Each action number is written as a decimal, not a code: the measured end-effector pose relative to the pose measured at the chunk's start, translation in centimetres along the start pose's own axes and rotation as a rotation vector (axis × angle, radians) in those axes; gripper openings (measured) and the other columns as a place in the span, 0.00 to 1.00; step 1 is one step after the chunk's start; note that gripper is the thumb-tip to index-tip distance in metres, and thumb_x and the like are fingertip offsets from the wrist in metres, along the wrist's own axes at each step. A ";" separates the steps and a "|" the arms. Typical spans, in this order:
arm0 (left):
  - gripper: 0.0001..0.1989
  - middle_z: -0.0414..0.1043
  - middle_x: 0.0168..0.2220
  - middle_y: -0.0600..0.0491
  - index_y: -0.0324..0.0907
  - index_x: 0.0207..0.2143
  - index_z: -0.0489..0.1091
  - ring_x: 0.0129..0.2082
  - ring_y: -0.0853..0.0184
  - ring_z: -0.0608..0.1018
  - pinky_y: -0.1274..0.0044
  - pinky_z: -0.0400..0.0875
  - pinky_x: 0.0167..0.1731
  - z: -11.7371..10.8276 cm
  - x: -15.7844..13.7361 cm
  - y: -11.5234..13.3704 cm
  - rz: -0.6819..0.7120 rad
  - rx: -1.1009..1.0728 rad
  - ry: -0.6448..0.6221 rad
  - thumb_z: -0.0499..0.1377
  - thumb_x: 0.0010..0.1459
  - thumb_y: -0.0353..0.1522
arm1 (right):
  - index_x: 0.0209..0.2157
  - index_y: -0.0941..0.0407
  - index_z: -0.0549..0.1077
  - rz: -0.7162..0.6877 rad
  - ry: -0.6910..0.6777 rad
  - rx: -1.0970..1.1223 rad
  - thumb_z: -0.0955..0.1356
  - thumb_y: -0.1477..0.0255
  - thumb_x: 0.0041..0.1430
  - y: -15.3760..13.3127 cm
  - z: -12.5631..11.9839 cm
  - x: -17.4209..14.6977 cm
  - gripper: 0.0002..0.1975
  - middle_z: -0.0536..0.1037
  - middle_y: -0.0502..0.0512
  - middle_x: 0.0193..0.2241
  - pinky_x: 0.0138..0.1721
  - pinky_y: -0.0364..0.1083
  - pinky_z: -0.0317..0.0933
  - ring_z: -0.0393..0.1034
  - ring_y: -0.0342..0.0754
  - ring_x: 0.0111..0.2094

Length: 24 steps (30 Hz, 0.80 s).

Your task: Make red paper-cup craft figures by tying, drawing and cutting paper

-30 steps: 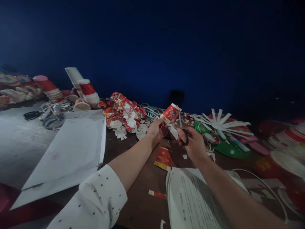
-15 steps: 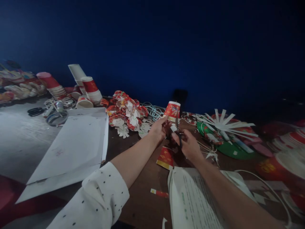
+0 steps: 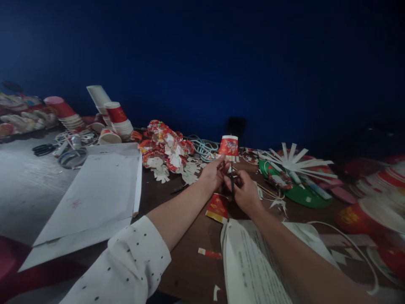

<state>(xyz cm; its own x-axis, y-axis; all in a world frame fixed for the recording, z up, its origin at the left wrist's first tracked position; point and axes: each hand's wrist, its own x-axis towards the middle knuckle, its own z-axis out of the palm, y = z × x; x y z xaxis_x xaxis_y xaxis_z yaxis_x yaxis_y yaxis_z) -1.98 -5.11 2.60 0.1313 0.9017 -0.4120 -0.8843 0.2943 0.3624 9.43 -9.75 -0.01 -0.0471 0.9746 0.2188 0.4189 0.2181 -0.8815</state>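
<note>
My left hand (image 3: 214, 175) is closed, its fingers pinching the lower part of a red patterned paper cup (image 3: 228, 146) with a white band at the top. My right hand (image 3: 245, 190) is closed around the dark handle of a pair of scissors (image 3: 232, 179). The thin blades point up and away, in front of the cup's lower edge. The exact spot where blade and paper meet is too dim to make out. Below my hands, a red and gold paper piece (image 3: 217, 207) lies on the brown table (image 3: 186, 261).
Left stands a white tray-like board (image 3: 95, 190), with stacked paper cups (image 3: 118, 120) behind it. Cut red and white paper pieces (image 3: 167, 147) are heaped beside pale blue cord (image 3: 204, 146). At right are white paper strips (image 3: 294, 162), a green disc (image 3: 308, 197) and a printed bag (image 3: 249, 257).
The cup has turned from slightly tilted to more upright. My right hand and the scissors have shifted left, closer to my left hand. The whole view has moved slightly.
</note>
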 end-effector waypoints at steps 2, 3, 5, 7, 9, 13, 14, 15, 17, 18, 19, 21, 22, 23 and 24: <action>0.08 0.70 0.21 0.53 0.33 0.24 0.67 0.17 0.77 0.73 0.87 0.70 0.20 0.0 0.0 -0.1 -0.019 -0.003 -0.003 0.63 0.53 0.26 | 0.36 0.53 0.68 -0.008 0.007 -0.004 0.67 0.55 0.52 0.1 0.0 -0.1 0.17 0.75 0.49 0.23 0.25 0.44 0.60 0.69 0.47 0.23; 0.08 0.70 0.21 0.53 0.33 0.24 0.67 0.17 0.77 0.73 0.87 0.70 0.20 0.0 0.0 -0.1 -0.021 -0.005 -0.005 0.63 0.52 0.26 | 0.36 0.53 0.68 -0.014 0.009 -0.008 0.67 0.55 0.52 0.1 0.0 -0.1 0.17 0.75 0.48 0.23 0.25 0.44 0.60 0.69 0.47 0.23; 0.07 0.70 0.21 0.53 0.33 0.25 0.67 0.18 0.76 0.74 0.87 0.70 0.20 0.0 0.0 -0.1 -0.020 -0.008 -0.012 0.63 0.52 0.26 | 0.37 0.53 0.68 -0.023 0.012 -0.021 0.67 0.55 0.52 0.1 -0.1 -0.1 0.17 0.74 0.48 0.22 0.24 0.44 0.59 0.68 0.46 0.22; 0.07 0.70 0.21 0.54 0.33 0.24 0.67 0.17 0.76 0.74 0.88 0.71 0.20 0.0 0.1 -0.2 -0.001 -0.010 -0.016 0.62 0.54 0.25 | 0.36 0.53 0.68 -0.022 0.019 -0.036 0.66 0.55 0.53 -0.1 -0.1 -0.2 0.17 0.74 0.48 0.21 0.23 0.43 0.58 0.67 0.46 0.22; 0.07 0.70 0.20 0.54 0.33 0.24 0.67 0.17 0.77 0.73 0.88 0.71 0.20 0.0 0.1 -0.3 0.013 -0.011 -0.018 0.60 0.55 0.24 | 0.36 0.53 0.68 -0.016 0.022 -0.043 0.66 0.56 0.53 -0.2 -0.1 -0.2 0.16 0.74 0.48 0.21 0.22 0.43 0.57 0.67 0.46 0.21; 0.07 0.70 0.20 0.53 0.33 0.25 0.67 0.17 0.76 0.73 0.87 0.71 0.19 0.0 0.1 -0.3 0.002 -0.010 -0.002 0.59 0.56 0.24 | 0.34 0.53 0.68 -0.038 0.043 -0.079 0.66 0.56 0.54 -0.5 -0.2 -0.2 0.14 0.73 0.47 0.20 0.22 0.43 0.56 0.65 0.44 0.20; 0.07 0.70 0.21 0.53 0.33 0.25 0.67 0.17 0.76 0.73 0.87 0.71 0.19 0.0 0.1 -0.3 -0.003 -0.014 0.002 0.59 0.56 0.24 | 0.33 0.53 0.68 -0.046 0.053 -0.093 0.66 0.56 0.54 -0.5 -0.2 -0.2 0.14 0.73 0.47 0.20 0.22 0.43 0.56 0.65 0.44 0.20; 0.07 0.70 0.21 0.53 0.33 0.25 0.67 0.17 0.76 0.73 0.87 0.70 0.19 0.0 0.1 -0.3 -0.004 -0.019 0.002 0.59 0.56 0.24 | 0.33 0.53 0.68 -0.051 0.060 -0.103 0.65 0.56 0.54 -0.5 -0.2 -0.2 0.15 0.74 0.48 0.20 0.22 0.43 0.56 0.65 0.44 0.20; 0.06 0.69 0.21 0.53 0.33 0.25 0.68 0.17 0.77 0.73 0.87 0.70 0.20 0.1 0.0 -0.2 0.004 -0.027 -0.001 0.61 0.54 0.24 | 0.33 0.53 0.68 -0.051 0.066 -0.112 0.66 0.55 0.54 -0.5 -0.2 -0.2 0.15 0.74 0.48 0.21 0.23 0.43 0.56 0.65 0.44 0.20; 0.06 0.69 0.21 0.53 0.33 0.25 0.68 0.17 0.77 0.72 0.87 0.70 0.20 0.1 -0.1 -0.2 0.005 -0.022 -0.004 0.61 0.54 0.24 | 0.33 0.53 0.68 -0.050 0.066 -0.111 0.66 0.55 0.54 -0.5 -0.2 -0.2 0.15 0.74 0.48 0.21 0.23 0.43 0.56 0.65 0.44 0.20; 0.06 0.69 0.21 0.54 0.33 0.25 0.68 0.17 0.77 0.72 0.87 0.70 0.20 0.1 -0.2 -0.2 0.000 -0.010 -0.006 0.62 0.54 0.25 | 0.33 0.53 0.69 -0.049 0.066 -0.104 0.66 0.55 0.54 -0.5 -0.2 -0.2 0.16 0.74 0.48 0.21 0.23 0.43 0.57 0.65 0.45 0.20; 0.08 0.68 0.19 0.55 0.34 0.25 0.67 0.15 0.77 0.70 0.87 0.67 0.17 0.0 -0.3 -0.2 -0.017 0.026 -0.005 0.62 0.54 0.27 | 0.33 0.53 0.69 -0.040 0.062 -0.075 0.66 0.54 0.53 -0.7 -0.2 -0.2 0.16 0.74 0.49 0.21 0.23 0.43 0.57 0.66 0.45 0.21; 0.09 0.67 0.18 0.56 0.34 0.24 0.66 0.14 0.77 0.69 0.87 0.65 0.15 -0.1 -0.3 -0.3 -0.028 0.049 -0.007 0.62 0.54 0.28 | 0.34 0.54 0.69 -0.031 0.062 -0.054 0.67 0.54 0.53 -0.8 -0.2 -0.1 0.17 0.75 0.49 0.21 0.23 0.43 0.58 0.66 0.45 0.21; 0.10 0.66 0.16 0.56 0.35 0.23 0.66 0.12 0.77 0.68 0.86 0.64 0.14 -0.1 -0.3 -0.4 -0.043 0.076 -0.020 0.62 0.54 0.30 | 0.35 0.54 0.70 -0.019 0.065 -0.033 0.67 0.54 0.52 -0.8 -0.3 0.0 0.17 0.75 0.49 0.22 0.23 0.43 0.58 0.67 0.46 0.21; 0.12 0.64 0.14 0.57 0.35 0.22 0.66 0.11 0.77 0.66 0.86 0.62 0.13 -0.2 -0.3 -0.5 -0.059 0.105 -0.036 0.62 0.54 0.31 | 0.35 0.54 0.70 -0.008 0.069 -0.015 0.68 0.54 0.52 -0.9 -0.3 0.1 0.18 0.75 0.50 0.22 0.23 0.43 0.58 0.67 0.46 0.21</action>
<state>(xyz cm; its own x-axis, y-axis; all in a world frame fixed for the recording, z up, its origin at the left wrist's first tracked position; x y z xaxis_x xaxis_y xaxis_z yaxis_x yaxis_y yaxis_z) -1.70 -5.60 2.37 0.1994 0.8921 -0.4053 -0.8233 0.3769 0.4245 9.35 -9.85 0.92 0.0116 0.9670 0.2547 0.4321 0.2248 -0.8733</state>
